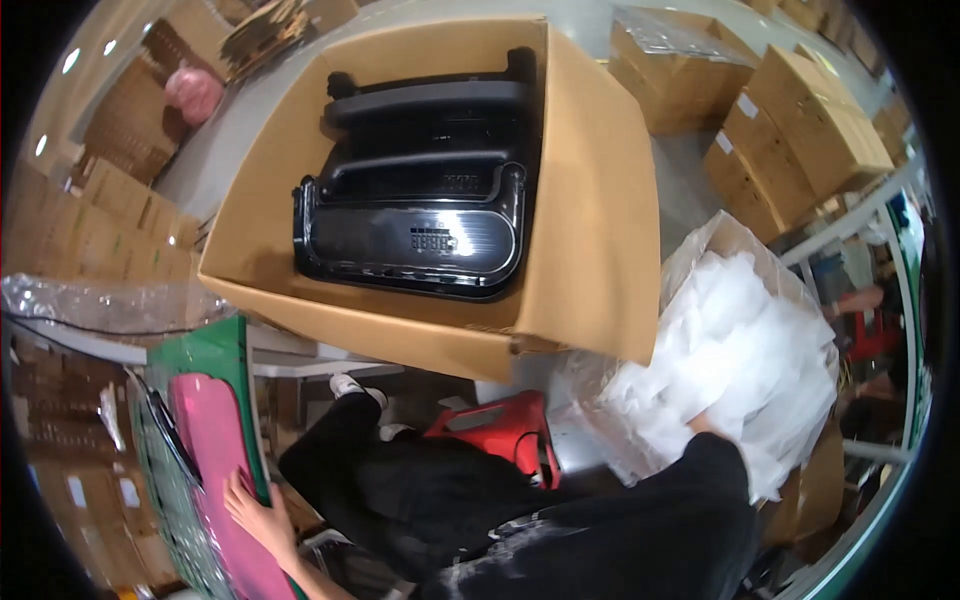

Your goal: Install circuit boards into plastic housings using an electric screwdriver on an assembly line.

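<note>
My left hand (258, 515) rests with its fingers stretched out on a long pink pad (213, 430), which lies on a green work surface (205, 350). My right hand (700, 424) reaches into a heap of soft white sheets or bags (735, 345); its fingers are hidden among them. A clear plastic liner (690, 270) surrounds the heap. Ahead of me stands a large open carton (590, 200) that holds several glossy black plastic housings (400, 240) with rounded corners. A dark, slender tool or strap (172, 435) lies beside the pink pad; its kind is unclear.
Below the carton is a red plastic stool (500, 430), close to my legs. Brown cartons (790, 135) stand at the far right, with an open carton (675, 85) behind. More boxes (110, 225) line the left, and a pink bag (195, 95) sits beyond them.
</note>
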### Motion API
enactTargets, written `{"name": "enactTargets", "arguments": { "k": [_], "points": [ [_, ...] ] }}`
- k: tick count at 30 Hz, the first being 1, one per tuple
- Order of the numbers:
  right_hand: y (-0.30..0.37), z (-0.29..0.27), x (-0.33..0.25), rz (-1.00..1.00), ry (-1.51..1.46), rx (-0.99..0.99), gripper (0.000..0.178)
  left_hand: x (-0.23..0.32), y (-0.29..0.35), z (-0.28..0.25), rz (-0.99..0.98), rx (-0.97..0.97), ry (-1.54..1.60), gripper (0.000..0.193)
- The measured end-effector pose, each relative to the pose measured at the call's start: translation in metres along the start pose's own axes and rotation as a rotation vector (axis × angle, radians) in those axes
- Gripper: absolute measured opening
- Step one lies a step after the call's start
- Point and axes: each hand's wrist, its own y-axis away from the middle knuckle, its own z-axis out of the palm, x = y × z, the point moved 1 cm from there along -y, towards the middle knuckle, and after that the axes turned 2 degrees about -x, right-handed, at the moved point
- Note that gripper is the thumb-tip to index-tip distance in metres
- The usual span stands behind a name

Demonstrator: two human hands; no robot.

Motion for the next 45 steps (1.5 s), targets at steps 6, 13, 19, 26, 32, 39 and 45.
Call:
{"name": "enactTargets", "arguments": {
  "k": [6, 13, 19, 26, 32, 39, 45],
  "points": [
    [-0.064, 0.13, -0.075, -0.263, -0.141, -0.314, 0.048, -0.01, -0.029, 0.004, -0.042, -0.218, 0.31, 0.056],
    [0.039, 0.264, -0.238, -0.56, -0.414, -0.713, 0.046, 0.09, -0.036, -0.08, 0.246, -0.072, 0.06, 0.041],
    [0.147, 0.274, -0.466, -1.052, -0.595, -0.93, 0.044, 0.155, -0.017, -0.04, 0.308, -0.412, 0.443, 0.024],
    [0.248, 0.246, -0.541, -1.458, -0.548, -1.129, 0.042, 0.075, 0.075, 0.025, 0.023, -0.47, 0.701, 0.017],
    [0.24, 0.256, -0.516, -1.602, -0.495, -1.233, 0.041, 0.026, 0.128, 0.079, -0.427, -0.451, 0.861, 0.017],
    [0.216, 0.276, -0.447, -1.531, -0.508, -1.35, 0.039, 0.091, 0.097, 0.091, 0.017, -0.507, 0.602, 0.016],
    [0.125, 0.244, -0.337, -1.406, -0.194, -1.385, 0.038, 0.051, 0.065, 0.125, 0.05, -0.525, 0.56, 0.02]
  ]
}}
